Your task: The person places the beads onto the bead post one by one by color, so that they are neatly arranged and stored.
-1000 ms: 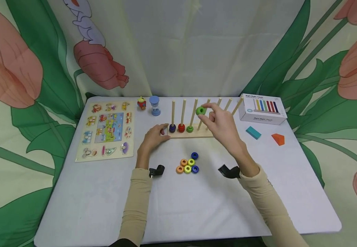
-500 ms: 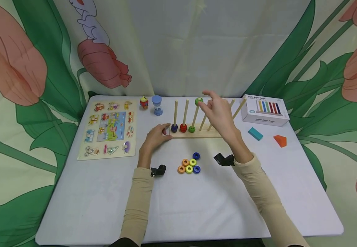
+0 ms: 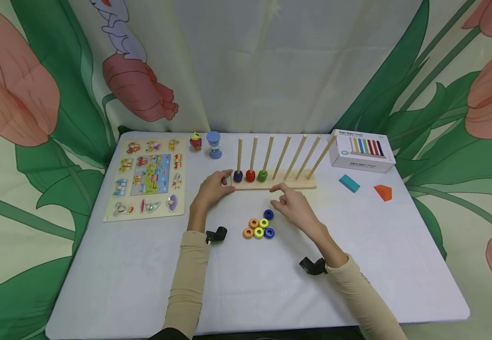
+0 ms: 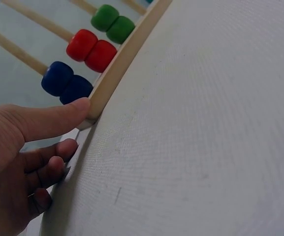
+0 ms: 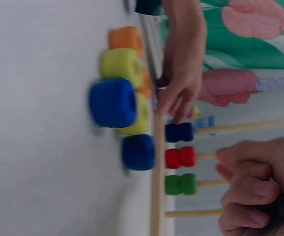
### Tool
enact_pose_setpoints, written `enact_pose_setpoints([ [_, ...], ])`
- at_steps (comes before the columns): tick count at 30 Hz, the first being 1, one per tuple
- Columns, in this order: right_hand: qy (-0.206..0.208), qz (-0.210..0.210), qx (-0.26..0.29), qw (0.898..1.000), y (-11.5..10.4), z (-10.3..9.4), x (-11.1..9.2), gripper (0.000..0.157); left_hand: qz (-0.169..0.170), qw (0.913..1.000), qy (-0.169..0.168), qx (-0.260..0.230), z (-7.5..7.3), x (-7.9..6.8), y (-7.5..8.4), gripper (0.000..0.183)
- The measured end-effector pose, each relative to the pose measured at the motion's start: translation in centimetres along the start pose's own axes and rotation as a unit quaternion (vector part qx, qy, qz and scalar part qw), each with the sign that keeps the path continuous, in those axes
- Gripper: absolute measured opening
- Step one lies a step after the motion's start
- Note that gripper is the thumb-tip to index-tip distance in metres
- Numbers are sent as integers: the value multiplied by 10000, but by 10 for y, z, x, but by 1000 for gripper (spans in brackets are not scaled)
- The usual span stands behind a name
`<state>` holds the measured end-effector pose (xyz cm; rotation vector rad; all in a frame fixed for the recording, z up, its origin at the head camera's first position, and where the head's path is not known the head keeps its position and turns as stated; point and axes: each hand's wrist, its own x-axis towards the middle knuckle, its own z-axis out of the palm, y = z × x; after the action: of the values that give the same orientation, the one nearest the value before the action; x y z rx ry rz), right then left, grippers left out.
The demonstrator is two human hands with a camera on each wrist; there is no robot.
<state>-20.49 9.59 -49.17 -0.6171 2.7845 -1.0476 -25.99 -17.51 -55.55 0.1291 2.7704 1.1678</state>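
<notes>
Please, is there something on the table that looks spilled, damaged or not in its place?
Nothing stands out: the wooden rack looks undamaged, its threaded beads form matching pairs, and the loose beads lie together.

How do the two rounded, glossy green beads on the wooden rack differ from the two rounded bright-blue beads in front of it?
The green beads are threaded on a wooden peg; the blue beads lie loose on the white tabletop. The green beads are stacked and touching; the blue beads sit apart from each other. Both pairs share a similar rounded shape.
</notes>
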Motion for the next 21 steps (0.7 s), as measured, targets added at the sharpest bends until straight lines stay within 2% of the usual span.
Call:
enact_pose_setpoints([
  [3,-638,183,-239,9975,12,12,-5,38,19,10000,40,-7,-1,0,1,63],
  [5,-863,203,-326,9955,18,18,-7,41,19,10000,60,-17,-2,-1,1,63],
  [11,-1046,162,-587,9926,26,28,-12,36,-5,10000,0,-9,-1,0,2,63],
  [16,-706,180,-634,9953,19,26,-9,32,-12,10000,5,-13,0,0,2,63],
  [19,-115,108,-556,9983,7,11,-2,34,-15,10000,21,-29,0,0,1,63],
  [21,446,-86,-416,9981,-5,-5,4,38,-12,10000,23,-1,1,0,0,63],
])
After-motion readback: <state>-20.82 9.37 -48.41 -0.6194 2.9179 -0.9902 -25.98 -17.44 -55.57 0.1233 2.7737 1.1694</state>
